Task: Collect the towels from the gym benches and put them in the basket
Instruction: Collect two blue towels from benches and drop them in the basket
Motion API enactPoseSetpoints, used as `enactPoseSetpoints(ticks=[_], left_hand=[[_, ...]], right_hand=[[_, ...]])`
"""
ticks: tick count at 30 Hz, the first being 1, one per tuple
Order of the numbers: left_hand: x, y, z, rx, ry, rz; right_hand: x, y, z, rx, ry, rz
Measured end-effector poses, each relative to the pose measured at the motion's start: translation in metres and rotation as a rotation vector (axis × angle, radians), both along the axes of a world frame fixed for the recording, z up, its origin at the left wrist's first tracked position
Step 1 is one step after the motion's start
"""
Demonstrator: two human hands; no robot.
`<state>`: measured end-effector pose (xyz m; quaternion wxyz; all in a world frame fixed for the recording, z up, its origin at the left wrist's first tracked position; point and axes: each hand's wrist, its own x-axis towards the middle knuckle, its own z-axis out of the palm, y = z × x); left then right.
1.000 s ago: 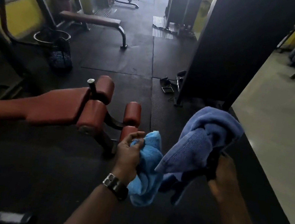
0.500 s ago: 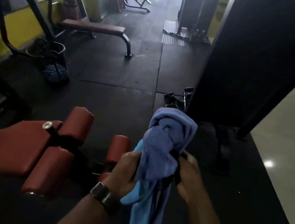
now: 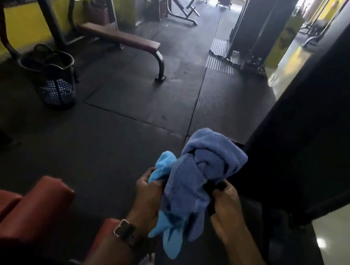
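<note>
I hold a bundle of towels in front of me with both hands. A dusky blue towel (image 3: 202, 170) is bunched on top and a brighter light blue towel (image 3: 169, 234) hangs beneath it. My left hand (image 3: 149, 192), with a watch on the wrist, grips the bundle's left side; my right hand (image 3: 226, 201) grips its right side. A dark mesh basket (image 3: 55, 85) stands on the floor at the left, well ahead of my hands. A flat brown bench (image 3: 125, 38) beyond it carries no towel.
A red padded bench with roller pads (image 3: 15, 209) fills the lower left, close to my left arm. A black pillar (image 3: 329, 101) rises at the right. Black machine frames (image 3: 44, 4) stand by the yellow wall. Dark rubber floor (image 3: 141, 103) lies between me and the basket.
The two towels have been brought together into one bundle held by both hands. The view has advanced past the red bench, and the basket and flat bench appear nearer.
</note>
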<state>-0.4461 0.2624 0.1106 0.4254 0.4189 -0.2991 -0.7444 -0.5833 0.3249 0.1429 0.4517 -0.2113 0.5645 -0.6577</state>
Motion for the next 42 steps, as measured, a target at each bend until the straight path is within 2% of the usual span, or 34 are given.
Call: enactPoseSetpoints(ticks=[5,11,18,22,28,32,36,40,42], left_hand=[[-0.048,-0.142,0.033,-0.094,-0.091,0.139],[-0.076,-0.286,0.039,-0.144,-0.147,0.190],[-0.111,-0.436,0.028,-0.163,-0.231,0.333],[-0.116,-0.518,0.040,-0.099,-0.285,0.471],[-0.102,-0.619,0.047,-0.023,-0.313,0.713],[-0.089,-0.686,0.041,0.004,-0.332,0.790],[-0.058,-0.785,0.033,-0.001,-0.326,0.859],[-0.007,-0.894,0.039,-0.051,-0.267,0.934],[0.020,-0.947,0.047,-0.053,-0.217,0.956]], right_hand=[[-0.066,-0.120,0.020,-0.023,0.078,-0.064],[-0.113,-0.257,0.003,-0.043,-0.071,-0.115],[-0.157,-0.448,-0.016,-0.052,-0.125,0.031],[-0.175,-0.562,-0.010,-0.049,-0.136,0.150],[-0.171,-0.718,-0.005,-0.025,-0.128,0.297],[-0.162,-0.803,-0.011,0.026,-0.079,0.375],[-0.145,-0.902,-0.023,0.034,-0.040,0.427],[-0.116,-1.001,-0.023,0.020,0.098,0.527],[-0.100,-1.048,-0.015,0.021,0.044,0.546]])
